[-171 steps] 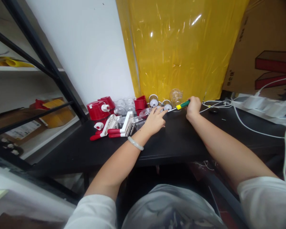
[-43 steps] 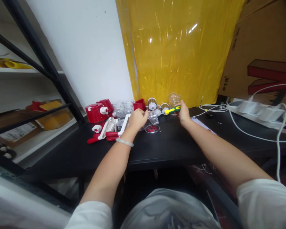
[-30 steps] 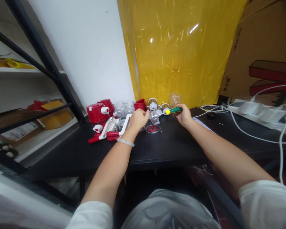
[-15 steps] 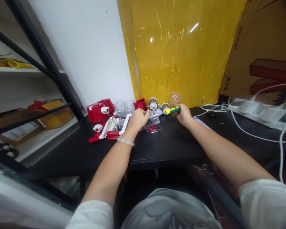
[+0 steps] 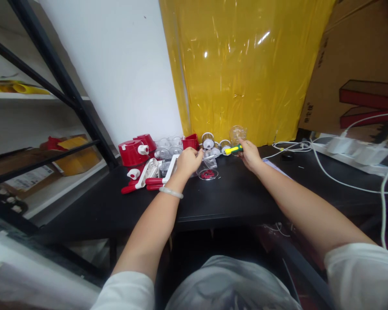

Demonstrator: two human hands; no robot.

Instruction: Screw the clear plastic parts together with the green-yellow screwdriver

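My right hand (image 5: pixel 249 156) is closed on the handle of a yellow and green screwdriver (image 5: pixel 233 150), whose shaft points left. Its tip end is near my left hand (image 5: pixel 189 161), whose fingers are pinched together on something I cannot make out. Beside those fingers is a clear plastic part (image 5: pixel 210 160). Just below lies a clear round dish (image 5: pixel 208 174) with small red pieces in it. Red and white handled parts (image 5: pixel 153 183) lie left of my left hand. Behind the screwdriver are several silver-and-white cylinders (image 5: pixel 208 141) and a clear cup (image 5: pixel 238 134).
Red housings (image 5: pixel 132 153) and clear cups (image 5: pixel 163 146) stand at the back left of the black table (image 5: pixel 226 202). White cables and a power strip (image 5: pixel 352 157) lie at the right. A black-framed shelf (image 5: pixel 64 97) stands at the left, a yellow sheet (image 5: pixel 245 73) behind.
My right hand and the screwdriver have shifted very slightly left. My left hand has hardly moved, and both hands keep their closed shape.
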